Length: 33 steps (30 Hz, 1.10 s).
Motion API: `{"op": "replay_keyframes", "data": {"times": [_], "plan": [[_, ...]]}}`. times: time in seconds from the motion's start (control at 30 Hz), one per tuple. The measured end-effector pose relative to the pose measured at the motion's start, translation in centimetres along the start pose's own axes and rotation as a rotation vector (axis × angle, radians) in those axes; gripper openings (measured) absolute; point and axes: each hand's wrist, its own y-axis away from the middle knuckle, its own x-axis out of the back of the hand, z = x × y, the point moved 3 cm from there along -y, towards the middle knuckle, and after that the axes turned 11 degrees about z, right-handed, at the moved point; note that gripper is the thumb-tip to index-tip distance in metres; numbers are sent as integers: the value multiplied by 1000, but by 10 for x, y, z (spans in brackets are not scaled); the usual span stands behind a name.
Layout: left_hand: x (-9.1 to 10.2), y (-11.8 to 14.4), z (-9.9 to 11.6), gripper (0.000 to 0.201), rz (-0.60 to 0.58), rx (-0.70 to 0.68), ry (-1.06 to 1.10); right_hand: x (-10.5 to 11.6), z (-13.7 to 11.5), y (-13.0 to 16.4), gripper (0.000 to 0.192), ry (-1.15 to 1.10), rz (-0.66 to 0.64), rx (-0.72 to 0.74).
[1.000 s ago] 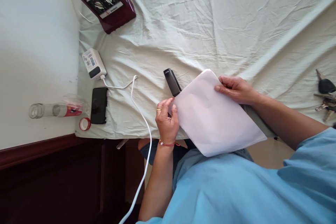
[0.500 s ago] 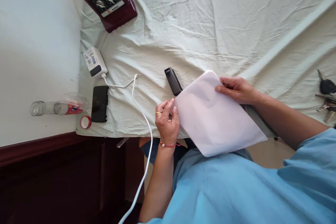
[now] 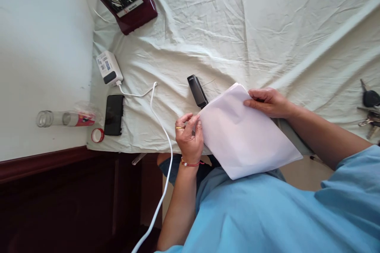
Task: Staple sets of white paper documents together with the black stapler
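Note:
White sheets of paper (image 3: 242,134), stacked together, are held tilted over the table's front edge and against my body. My left hand (image 3: 189,136) is closed, its thumb and fingers pinching the stack's left corner. At the upper right edge my right hand (image 3: 267,102) grips the paper, thumb on top and fingers beneath. Just beyond the paper's upper left edge lies a black stapler (image 3: 197,91) on the cloth; the paper hides its near end.
The table carries a pale, creased cloth (image 3: 213,19). On the left are a dark red fan (image 3: 133,8), a white power adapter (image 3: 109,67) with a white cable (image 3: 162,126), a black phone (image 3: 114,114), a red-rimmed ring (image 3: 97,135) and a clear bottle (image 3: 65,119). Keys (image 3: 371,99) lie far right.
The view has shifted slightly. Both hands keep their hold on the paper, whose upper edge sits a little lower, showing slightly more of the stapler's near end.

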Motion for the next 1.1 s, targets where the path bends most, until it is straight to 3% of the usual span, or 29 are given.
{"op": "replay_keyframes", "data": {"times": [0.23,0.37,0.67,0.83,1.1], "plan": [[-2,5,4,18,-24,-44,35,1,-2,-1,61,9,-13,2],[-1,3,4,17,26,-57,0,2,-5,-1,62,-16,-6,8],[10,7,32,28,176,-336,-171,1,-5,-1,68,-23,-29,4],[7,15,28,20,107,-224,-178,1,-5,-2,67,-27,-31,-1],[3,6,15,26,74,-18,-147,0,-7,-1,67,-34,-37,-60]]}}
